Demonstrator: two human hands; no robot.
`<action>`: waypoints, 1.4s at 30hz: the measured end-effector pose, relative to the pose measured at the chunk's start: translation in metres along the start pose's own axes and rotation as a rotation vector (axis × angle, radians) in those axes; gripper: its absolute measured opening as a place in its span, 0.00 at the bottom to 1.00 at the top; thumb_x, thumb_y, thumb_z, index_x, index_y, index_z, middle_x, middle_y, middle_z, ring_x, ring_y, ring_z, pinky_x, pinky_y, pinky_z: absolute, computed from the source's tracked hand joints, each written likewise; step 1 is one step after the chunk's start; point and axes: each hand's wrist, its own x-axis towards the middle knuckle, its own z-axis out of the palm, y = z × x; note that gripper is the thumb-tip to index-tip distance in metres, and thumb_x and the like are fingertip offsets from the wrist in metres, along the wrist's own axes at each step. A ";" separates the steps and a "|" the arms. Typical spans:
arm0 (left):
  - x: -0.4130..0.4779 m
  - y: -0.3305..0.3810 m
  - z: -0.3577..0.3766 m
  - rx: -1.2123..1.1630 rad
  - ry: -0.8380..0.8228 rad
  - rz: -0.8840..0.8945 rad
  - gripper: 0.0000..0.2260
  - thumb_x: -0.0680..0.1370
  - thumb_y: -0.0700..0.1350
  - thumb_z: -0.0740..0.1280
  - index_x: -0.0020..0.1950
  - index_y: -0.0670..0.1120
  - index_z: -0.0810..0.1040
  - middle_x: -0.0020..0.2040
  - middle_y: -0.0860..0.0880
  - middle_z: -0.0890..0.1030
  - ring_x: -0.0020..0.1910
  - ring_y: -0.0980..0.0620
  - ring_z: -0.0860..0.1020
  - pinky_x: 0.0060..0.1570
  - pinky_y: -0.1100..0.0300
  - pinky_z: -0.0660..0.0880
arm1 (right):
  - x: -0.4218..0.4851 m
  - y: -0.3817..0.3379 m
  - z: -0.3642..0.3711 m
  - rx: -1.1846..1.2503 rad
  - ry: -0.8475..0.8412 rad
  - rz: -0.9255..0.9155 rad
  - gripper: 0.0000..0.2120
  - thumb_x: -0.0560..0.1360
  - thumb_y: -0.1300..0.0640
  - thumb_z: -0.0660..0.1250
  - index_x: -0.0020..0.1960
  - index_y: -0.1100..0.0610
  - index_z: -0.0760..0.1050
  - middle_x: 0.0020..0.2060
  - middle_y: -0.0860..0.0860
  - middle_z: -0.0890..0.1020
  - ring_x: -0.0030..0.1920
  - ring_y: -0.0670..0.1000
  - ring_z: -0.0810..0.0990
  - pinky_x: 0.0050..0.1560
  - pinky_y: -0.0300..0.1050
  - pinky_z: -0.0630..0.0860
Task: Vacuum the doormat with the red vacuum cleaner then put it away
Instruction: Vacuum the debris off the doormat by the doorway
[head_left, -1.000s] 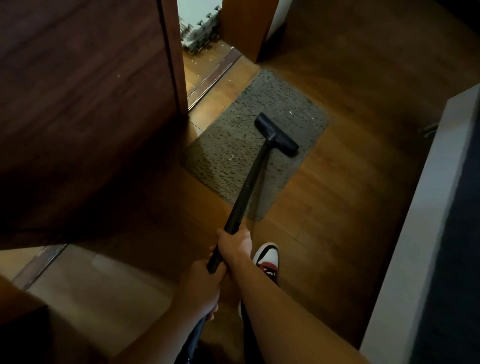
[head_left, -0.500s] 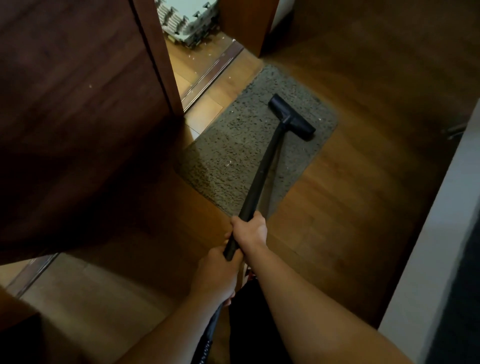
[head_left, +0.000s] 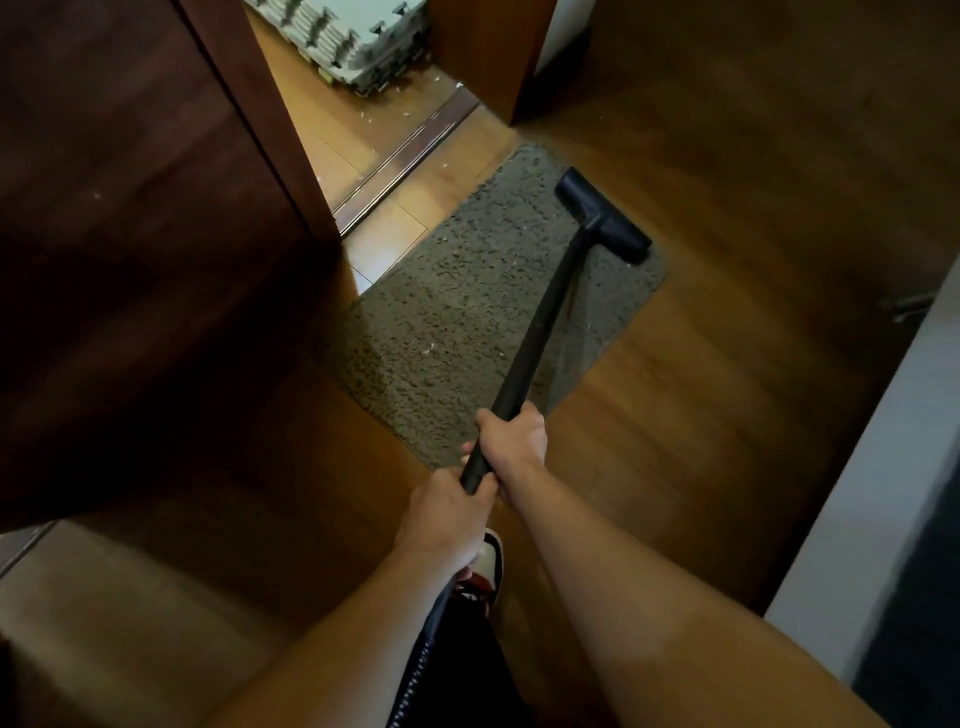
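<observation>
Gripping wand (head_left: 540, 327), right hand (head_left: 514, 436) before left hand (head_left: 444, 519), nozzle (head_left: 602, 215) on doormat (head_left: 457, 312)

To my left a dark brown wooden door (head_left: 130, 234) fills the frame. Grey interlocking foam mats (head_left: 353, 41) sit stacked at top centre. My white-and-red shoe (head_left: 491, 564) stands on the brown wooden floor (head_left: 727, 415), lower centre.

Head view, wide-angle: worn on the person's head, well above the floor (head_left: 727, 374), facing forward and steeply down; doormat (head_left: 467, 312) toward 12 o'clock, door (head_left: 130, 234) at 9 o'clock, wearer's arms (head_left: 649, 613) at 6 o'clock.
</observation>
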 end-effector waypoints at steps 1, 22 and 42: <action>0.001 0.001 0.001 -0.002 -0.001 0.003 0.13 0.80 0.57 0.62 0.41 0.52 0.77 0.36 0.45 0.82 0.37 0.41 0.83 0.40 0.43 0.83 | 0.001 -0.001 -0.002 -0.001 -0.002 0.001 0.11 0.78 0.59 0.69 0.57 0.57 0.69 0.48 0.62 0.83 0.28 0.52 0.83 0.33 0.52 0.84; -0.079 -0.154 -0.045 0.000 -0.036 0.037 0.13 0.82 0.55 0.60 0.45 0.48 0.76 0.29 0.47 0.78 0.19 0.53 0.74 0.22 0.61 0.72 | -0.129 0.093 0.078 0.054 -0.016 0.078 0.11 0.78 0.61 0.68 0.57 0.57 0.69 0.43 0.61 0.83 0.26 0.50 0.82 0.27 0.42 0.78; -0.060 -0.112 -0.023 0.046 -0.118 0.022 0.12 0.82 0.55 0.60 0.46 0.49 0.76 0.33 0.45 0.80 0.23 0.49 0.77 0.25 0.59 0.74 | -0.097 0.086 0.040 0.119 0.013 0.086 0.10 0.77 0.59 0.69 0.55 0.57 0.70 0.43 0.63 0.85 0.29 0.53 0.84 0.35 0.54 0.85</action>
